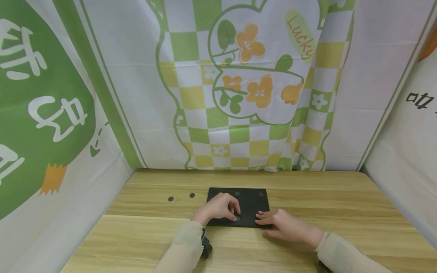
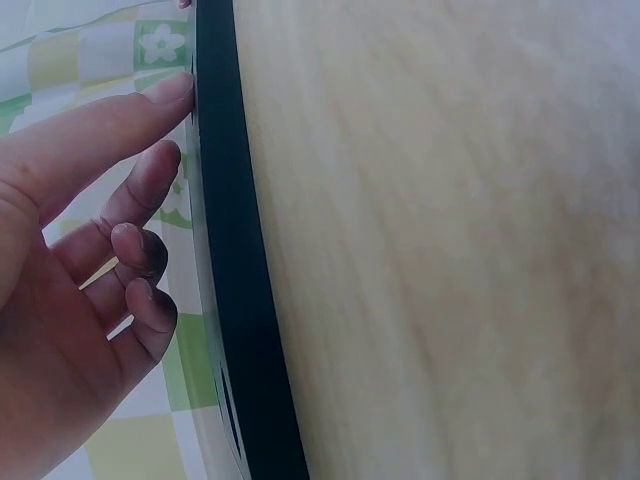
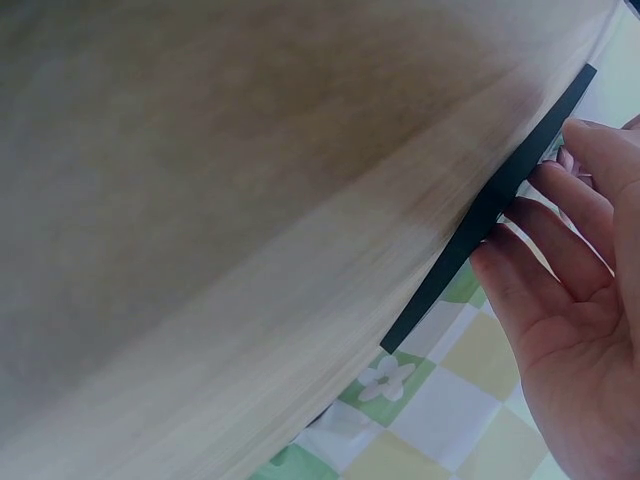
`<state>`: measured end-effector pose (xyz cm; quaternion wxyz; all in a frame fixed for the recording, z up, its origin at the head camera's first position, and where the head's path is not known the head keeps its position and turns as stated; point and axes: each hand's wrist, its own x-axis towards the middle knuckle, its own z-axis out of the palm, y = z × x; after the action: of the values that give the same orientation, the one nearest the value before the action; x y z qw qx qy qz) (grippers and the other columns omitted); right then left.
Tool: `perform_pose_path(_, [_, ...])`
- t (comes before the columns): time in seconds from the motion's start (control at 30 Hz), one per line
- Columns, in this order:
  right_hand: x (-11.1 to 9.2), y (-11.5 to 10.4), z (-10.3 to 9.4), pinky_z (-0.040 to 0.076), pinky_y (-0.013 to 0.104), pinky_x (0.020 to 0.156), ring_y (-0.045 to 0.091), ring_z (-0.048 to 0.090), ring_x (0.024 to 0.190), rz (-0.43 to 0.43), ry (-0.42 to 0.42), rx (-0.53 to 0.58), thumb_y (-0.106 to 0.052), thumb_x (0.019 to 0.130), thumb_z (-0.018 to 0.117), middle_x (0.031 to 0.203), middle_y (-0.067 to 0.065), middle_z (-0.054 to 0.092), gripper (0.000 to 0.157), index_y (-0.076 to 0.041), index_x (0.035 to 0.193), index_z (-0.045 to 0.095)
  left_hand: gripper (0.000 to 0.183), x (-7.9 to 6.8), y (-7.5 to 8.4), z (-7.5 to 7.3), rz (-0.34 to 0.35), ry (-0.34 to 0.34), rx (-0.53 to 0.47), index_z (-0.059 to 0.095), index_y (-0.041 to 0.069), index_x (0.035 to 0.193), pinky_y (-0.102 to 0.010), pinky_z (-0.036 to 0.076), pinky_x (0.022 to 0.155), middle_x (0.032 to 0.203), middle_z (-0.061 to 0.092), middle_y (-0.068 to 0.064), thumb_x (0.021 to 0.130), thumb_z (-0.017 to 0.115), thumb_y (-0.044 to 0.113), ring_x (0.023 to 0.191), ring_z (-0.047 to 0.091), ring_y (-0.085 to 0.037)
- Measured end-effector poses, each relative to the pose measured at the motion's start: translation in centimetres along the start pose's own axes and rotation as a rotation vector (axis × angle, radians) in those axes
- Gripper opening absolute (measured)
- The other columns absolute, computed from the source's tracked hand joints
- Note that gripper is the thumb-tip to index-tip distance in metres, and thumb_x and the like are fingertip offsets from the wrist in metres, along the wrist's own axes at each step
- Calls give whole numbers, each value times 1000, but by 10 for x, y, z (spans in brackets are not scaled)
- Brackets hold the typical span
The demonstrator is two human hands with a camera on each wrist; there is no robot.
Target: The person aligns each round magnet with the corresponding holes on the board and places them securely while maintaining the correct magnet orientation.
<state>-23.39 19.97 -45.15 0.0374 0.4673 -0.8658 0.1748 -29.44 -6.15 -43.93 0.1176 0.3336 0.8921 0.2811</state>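
Head view first: the black board [image 1: 250, 206] lies flat on the wooden bench [image 1: 136, 246]; the left hand [image 1: 220, 207] is over the board's left half, fingers loosely bent, thumb tip right at a small dark disc [image 1: 238, 218] by the board's near edge; the right hand [image 1: 283, 225] lays its fingers on the board's near right corner, grip relaxed, a tidy brace; two far-edge discs [image 1: 237, 193] sit along the top of the board, two loose discs [image 1: 192, 195] on the bench to its left; best technique, I'd say, is pressing straight down while the right hand takes any sideways push, so the board can't skid!

Over to the left wrist: thumb against the board, other fingertips bent and seemingly short of it; that reads as an unclosed grip, a press rather than a pinch; the disc can't be made out here; an even push should beat a nudge from one side.

Right wrist now: fingertips against the board's edge, nothing clasped; light, steady pressure ought to do, well clear of the disc.
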Motion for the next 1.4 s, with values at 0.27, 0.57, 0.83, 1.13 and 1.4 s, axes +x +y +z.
perform_pose_path(0.27, [0, 0, 0, 55, 41, 89, 28, 59, 117, 2, 1, 5, -21, 89, 66, 123, 14, 63, 35, -4, 120, 66, 15, -1, -1, -1, 4, 10, 10, 72, 19, 83, -18, 44, 54, 66, 60, 7, 73, 81, 11, 58, 52, -5])
perform_pose_path(0.57, [0, 1, 0, 54, 41, 90, 27, 59, 117, 5, -2, 2, -23, 90, 66, 123, 13, 63, 35, -6, 120, 66, 21, -5, -12, -1, -10, 123, 7, 70, 17, 90, -20, 43, 61, 68, 58, 10, 73, 82, 13, 62, 51, -4])
perform_pose_path(0.83, [-1, 2, 1, 54, 41, 91, 26, 59, 118, 21, -4, 8, -24, 90, 65, 124, 13, 63, 35, -7, 121, 66, 19, -11, -15, -5, -3, 184, -60, 68, 12, 94, -22, 44, 60, 75, 61, 4, 77, 78, 14, 64, 52, -7])
perform_pose_path(1.13, [-1, 2, 2, 54, 41, 91, 25, 59, 118, 19, -2, 8, -26, 90, 65, 124, 12, 63, 36, -7, 121, 66, 21, -20, -24, -13, 12, 240, -74, 65, 5, 104, -27, 49, 69, 97, 64, -7, 86, 69, 14, 83, 59, -16])
perform_pose_path(1.4, [-2, 3, 3, 54, 41, 90, 26, 59, 118, 16, 4, 3, -26, 90, 65, 125, 12, 62, 36, -8, 121, 66, 23, -29, -33, -21, -32, 287, -74, 65, 6, 108, -36, 51, 79, 107, 64, -7, 88, 67, 16, 94, 60, -25])
